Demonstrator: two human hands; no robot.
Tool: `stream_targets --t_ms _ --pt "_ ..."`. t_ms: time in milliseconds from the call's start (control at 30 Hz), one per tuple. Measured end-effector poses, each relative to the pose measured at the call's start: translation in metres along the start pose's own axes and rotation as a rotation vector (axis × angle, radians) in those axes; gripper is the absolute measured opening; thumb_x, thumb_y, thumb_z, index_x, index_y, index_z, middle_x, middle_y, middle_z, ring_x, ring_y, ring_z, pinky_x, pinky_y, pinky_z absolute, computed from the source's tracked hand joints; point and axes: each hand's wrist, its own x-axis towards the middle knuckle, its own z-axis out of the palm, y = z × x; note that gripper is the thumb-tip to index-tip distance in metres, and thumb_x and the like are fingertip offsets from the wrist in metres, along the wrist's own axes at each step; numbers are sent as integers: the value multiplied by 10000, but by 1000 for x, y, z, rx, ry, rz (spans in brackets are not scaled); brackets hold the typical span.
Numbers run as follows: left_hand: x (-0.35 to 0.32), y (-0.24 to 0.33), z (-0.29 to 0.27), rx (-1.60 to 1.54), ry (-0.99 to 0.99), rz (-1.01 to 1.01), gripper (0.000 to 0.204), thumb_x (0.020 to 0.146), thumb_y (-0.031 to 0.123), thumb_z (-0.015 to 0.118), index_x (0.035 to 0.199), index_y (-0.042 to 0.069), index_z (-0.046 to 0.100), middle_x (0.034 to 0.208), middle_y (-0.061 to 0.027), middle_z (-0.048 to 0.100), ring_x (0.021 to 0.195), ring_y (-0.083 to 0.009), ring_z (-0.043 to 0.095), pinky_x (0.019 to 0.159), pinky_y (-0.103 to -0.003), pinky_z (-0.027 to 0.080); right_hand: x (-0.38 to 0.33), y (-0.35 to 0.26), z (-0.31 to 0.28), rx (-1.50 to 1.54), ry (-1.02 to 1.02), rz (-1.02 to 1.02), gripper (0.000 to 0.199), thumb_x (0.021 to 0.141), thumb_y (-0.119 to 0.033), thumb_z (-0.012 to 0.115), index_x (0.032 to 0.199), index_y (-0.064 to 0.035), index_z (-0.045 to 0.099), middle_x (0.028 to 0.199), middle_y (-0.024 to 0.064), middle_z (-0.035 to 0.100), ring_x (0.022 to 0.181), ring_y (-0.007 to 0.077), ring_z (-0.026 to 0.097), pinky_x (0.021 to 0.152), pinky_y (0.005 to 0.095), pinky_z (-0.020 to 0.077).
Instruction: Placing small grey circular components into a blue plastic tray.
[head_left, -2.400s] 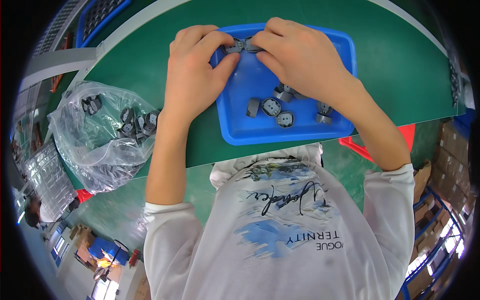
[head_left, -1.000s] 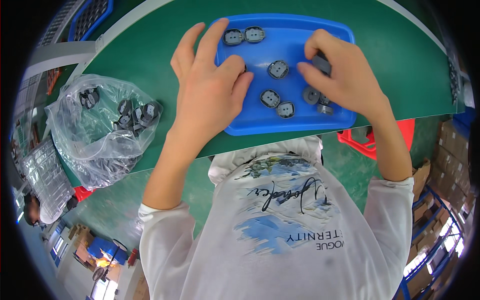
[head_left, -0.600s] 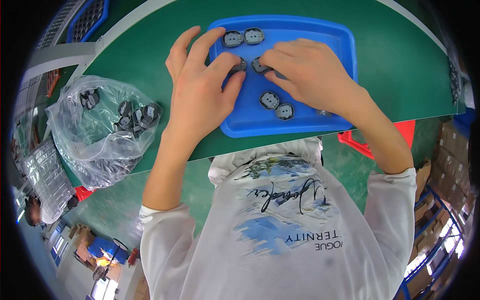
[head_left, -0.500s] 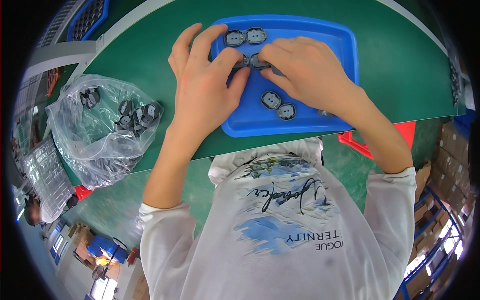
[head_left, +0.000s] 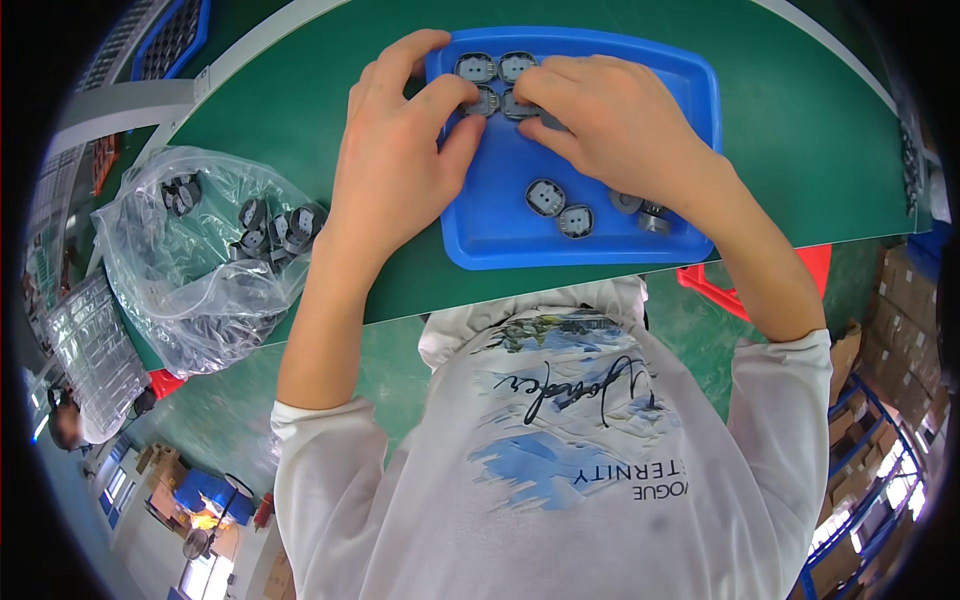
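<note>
My left hand (head_left: 400, 150) reaches over the left rim of a blue tray (head_left: 580, 257). Its thumb and index finger pinch a grey plastic housing (head_left: 486, 101). Just to the right, my right hand (head_left: 618, 125) has its bent fingers on another grey housing (head_left: 514, 104), partly covered by them. Behind these two lie a pair of oval grey housings, one at the left (head_left: 475, 68) and one at the right (head_left: 517, 66). Two more, an upper one (head_left: 545, 197) and a lower one (head_left: 576, 221), rest nearer me. Grey round parts (head_left: 653, 219) sit under my right wrist.
A clear plastic bag (head_left: 170, 270) with several grey housings (head_left: 254, 240) stands on the green table (head_left: 810, 150), left of my left forearm. A red bin (head_left: 812, 270) shows below the table's edge at the right. Cardboard boxes (head_left: 905, 310) are stacked at the far right.
Both hands have moved slightly away from me with the pinched housings, closer to the back pair. The tray has shifted a little, and the round parts under my right wrist show more.
</note>
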Motion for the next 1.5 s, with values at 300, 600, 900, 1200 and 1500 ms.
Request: stream_targets --t_ms 300,600,900,1200,1500 --pt "-4 5 -2 -67 -38 -55 203 793 103 791 970 45 711 1378 -129 545 1055 -301 636 829 -398 566 2 4 -5 12 -28 -28 249 841 -184 752 1000 -71 598 885 82 646 852 311 663 729 437 518" --pt "-22 17 4 -85 49 -118 229 754 42 807 957 31 702 1357 -108 573 946 -231 623 820 -365 542 -20 -2 -38 142 -142 90 364 840 -233 768 1147 -75 654 970 103 646 919 310 636 801 422 503" --pt "-31 46 -1 15 172 -54 216 747 66 811 949 88 738 1190 -70 669 1080 -318 588 907 -394 503 -32 -34 -16 3 -97 124 500 801 -220 773 1251 -72 614 1058 126 636 1079 330 562 944 445 442" --pt "-43 61 19 -106 60 27 233 740 88 797 969 80 756 1041 -38 656 1060 -331 526 921 -436 422 -56 -19 -24 100 -16 64 337 767 -152 788 1076 -68 682 1005 88 673 1169 302 563 1023 453 424" --pt "-46 72 4 -19 -36 -18 254 754 135 816 998 80 769 1107 -39 671 1103 -329 506 958 -429 406 -49 -28 -10 72 26 -5 230 788 -177 786 981 -76 714 906 73 655 1111 278 598 1125 533 360"
